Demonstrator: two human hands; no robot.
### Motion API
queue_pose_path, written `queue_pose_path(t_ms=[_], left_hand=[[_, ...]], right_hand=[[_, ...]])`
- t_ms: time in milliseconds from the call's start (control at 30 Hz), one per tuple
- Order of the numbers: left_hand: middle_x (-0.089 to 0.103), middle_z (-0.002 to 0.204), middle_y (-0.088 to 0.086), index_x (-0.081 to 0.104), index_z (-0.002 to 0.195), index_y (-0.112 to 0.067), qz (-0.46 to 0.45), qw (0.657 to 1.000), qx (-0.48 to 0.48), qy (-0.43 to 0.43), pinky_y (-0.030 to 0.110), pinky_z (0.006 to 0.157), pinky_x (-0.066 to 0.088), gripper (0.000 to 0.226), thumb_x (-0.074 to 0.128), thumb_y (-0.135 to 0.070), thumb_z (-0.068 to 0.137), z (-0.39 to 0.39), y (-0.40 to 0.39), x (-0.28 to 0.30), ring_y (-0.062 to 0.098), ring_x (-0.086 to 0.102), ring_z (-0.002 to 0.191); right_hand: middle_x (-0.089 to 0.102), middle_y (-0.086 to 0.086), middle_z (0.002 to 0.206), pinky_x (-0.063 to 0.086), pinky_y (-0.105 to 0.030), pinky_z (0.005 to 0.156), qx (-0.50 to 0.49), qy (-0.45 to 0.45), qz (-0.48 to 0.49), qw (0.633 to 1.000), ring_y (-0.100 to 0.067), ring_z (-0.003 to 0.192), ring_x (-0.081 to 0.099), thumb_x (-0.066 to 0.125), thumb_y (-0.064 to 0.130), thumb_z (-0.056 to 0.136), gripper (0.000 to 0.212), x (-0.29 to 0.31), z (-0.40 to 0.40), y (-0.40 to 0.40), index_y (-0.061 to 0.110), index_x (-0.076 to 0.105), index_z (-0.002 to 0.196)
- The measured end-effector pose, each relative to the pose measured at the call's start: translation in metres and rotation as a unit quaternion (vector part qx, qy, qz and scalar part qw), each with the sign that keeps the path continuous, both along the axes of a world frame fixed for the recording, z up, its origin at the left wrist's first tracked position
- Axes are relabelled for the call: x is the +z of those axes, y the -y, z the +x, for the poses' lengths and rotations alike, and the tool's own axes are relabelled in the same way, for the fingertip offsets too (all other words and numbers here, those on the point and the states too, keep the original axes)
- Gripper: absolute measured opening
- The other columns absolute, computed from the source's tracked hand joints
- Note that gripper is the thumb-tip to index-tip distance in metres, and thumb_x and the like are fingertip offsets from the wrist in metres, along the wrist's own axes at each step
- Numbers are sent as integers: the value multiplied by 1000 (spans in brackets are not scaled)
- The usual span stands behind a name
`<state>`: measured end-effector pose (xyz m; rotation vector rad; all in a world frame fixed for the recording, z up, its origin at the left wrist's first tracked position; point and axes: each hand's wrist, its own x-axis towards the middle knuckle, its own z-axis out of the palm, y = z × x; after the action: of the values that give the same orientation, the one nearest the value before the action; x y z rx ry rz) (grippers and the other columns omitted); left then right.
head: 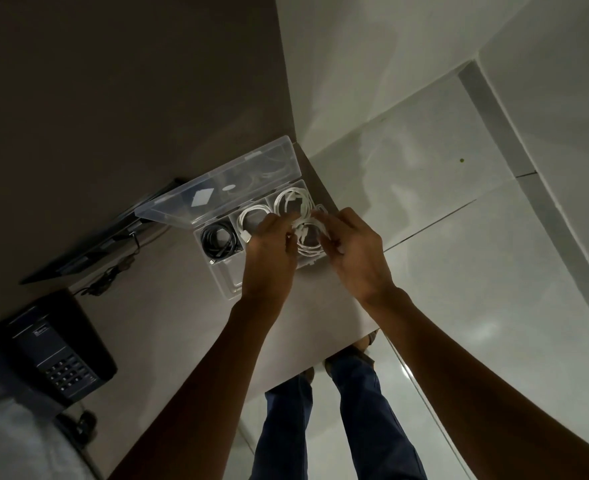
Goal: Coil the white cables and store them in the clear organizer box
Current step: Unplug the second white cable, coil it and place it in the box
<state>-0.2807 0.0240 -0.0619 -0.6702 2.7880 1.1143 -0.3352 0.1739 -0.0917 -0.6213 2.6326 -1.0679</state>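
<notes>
The clear organizer box (221, 278) lies open on the table corner, its lid (251, 174) tilted up behind it. Between my left hand (270, 251) and my right hand (353, 251) sits a coiled white cable (308, 240), gripped by both hands over the box's right front compartment. Another white coil (291, 200) lies in the back right compartment. A third white coil (248, 218) with a plug end fills the back middle one. A black cable coil (217, 242) rests in the left compartment.
A dark desk phone (54, 344) sits at the left, with a laptop-like flat device (89, 244) and black wires behind it. The table edge (352, 341) runs diagonally under my forearms; tiled floor and my legs (355, 410) are beyond it.
</notes>
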Motion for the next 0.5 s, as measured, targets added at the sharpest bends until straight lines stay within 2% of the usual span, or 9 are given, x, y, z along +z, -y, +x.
queue_pose_path(t_ms=[100, 200, 233, 367, 433, 500], left_hand=[[74, 113, 20, 73, 131, -4, -31, 999, -40, -15, 36, 92, 66, 35, 71, 4, 97, 3, 0, -3, 27, 74, 101], [72, 112, 21, 74, 129, -3, -43, 997, -59, -18, 38, 92, 65, 34, 72, 5, 96, 7, 0, -5, 30, 73, 102], [72, 112, 22, 75, 127, -2, -49, 997, -65, -18, 38, 92, 65, 33, 73, 5, 95, 8, 0, -6, 31, 73, 102], [74, 111, 26, 78, 113, 6, -75, 992, -98, -30, 40, 93, 64, 24, 78, 7, 89, 13, 1, -9, 36, 75, 102], [74, 109, 26, 79, 108, 7, -90, 988, -120, -37, 44, 90, 66, 23, 81, 9, 86, 15, 4, -13, 38, 76, 99], [74, 108, 26, 79, 106, 6, -109, 984, -135, -37, 46, 86, 67, 23, 83, 8, 84, 16, 7, -17, 40, 74, 99]], right_hand=[[72, -18, 109, 66, -37, 89, 21, 15, -4, 1000, -29, 93, 73, 79, 9, 95, 39, -1, 0, -5, 12, 74, 133], [70, -22, 112, 58, -39, 86, 20, 74, -40, 996, -32, 99, 67, 62, 6, 104, 29, -2, 0, -12, 8, 76, 129], [70, -22, 112, 58, -40, 84, 24, 79, -43, 996, -33, 98, 67, 61, 7, 104, 27, -2, 0, -13, 7, 77, 126], [74, -15, 104, 66, -34, 73, 34, -3, -8, 999, -26, 82, 74, 66, 28, 100, 29, 3, -5, -11, 9, 82, 115], [76, -13, 104, 67, -33, 75, 12, -1, -3, 1000, -25, 82, 76, 75, 26, 96, 22, 2, -7, -7, 10, 84, 109], [77, -10, 105, 67, -35, 78, -28, 39, -7, 999, -24, 83, 76, 82, 22, 93, 17, 0, -8, -1, 10, 84, 105]])
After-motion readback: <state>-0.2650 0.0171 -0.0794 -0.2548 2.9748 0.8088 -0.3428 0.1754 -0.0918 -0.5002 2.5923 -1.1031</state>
